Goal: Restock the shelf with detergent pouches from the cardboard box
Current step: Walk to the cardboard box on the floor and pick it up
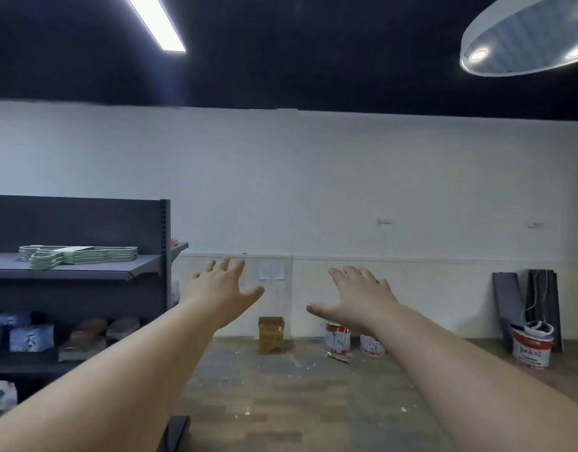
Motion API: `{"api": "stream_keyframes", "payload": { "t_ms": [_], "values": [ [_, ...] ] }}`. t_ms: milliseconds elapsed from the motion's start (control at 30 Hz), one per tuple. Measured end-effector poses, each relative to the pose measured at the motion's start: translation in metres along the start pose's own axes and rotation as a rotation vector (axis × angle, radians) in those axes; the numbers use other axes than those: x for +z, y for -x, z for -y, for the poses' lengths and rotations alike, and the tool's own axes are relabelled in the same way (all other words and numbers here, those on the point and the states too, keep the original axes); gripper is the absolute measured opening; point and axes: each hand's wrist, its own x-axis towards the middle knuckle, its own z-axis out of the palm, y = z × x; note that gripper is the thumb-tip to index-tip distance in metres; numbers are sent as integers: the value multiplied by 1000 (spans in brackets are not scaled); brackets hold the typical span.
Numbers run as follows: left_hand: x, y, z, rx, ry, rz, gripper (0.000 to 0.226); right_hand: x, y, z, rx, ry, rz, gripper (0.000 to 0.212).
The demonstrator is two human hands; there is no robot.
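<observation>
Floor (281, 402) bears cardboard box (271, 335); shelf (75, 270) carries green hangers (78, 256).

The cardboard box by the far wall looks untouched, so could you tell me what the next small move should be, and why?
Probably walk forward to the cardboard box and lower both hands toward it. The left hand and right hand are open, outstretched in the air and hold nothing, while the box stands on the floor against the wall, beyond the hands. The shelf is off to the left.
</observation>
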Motion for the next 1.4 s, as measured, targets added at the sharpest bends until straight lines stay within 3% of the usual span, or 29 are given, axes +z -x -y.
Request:
{"api": "stream_keyframes", "payload": {
  "t_ms": [533,800,1033,1400],
  "values": [
    [64,-21,-63,-64,-74,26,74,56,-34,-81,-49,-40,30,95],
    [105,-69,-69,-50,-48,40,74,82,-84,-94,-61,-39,60,97],
    [155,-156,-30,-42,-12,35,73,130,-174,-75,-54,-21,51,96],
    [228,-366,68,-38,64,50,75,191,-379,-23,17,56,57,96]
  ]
}}
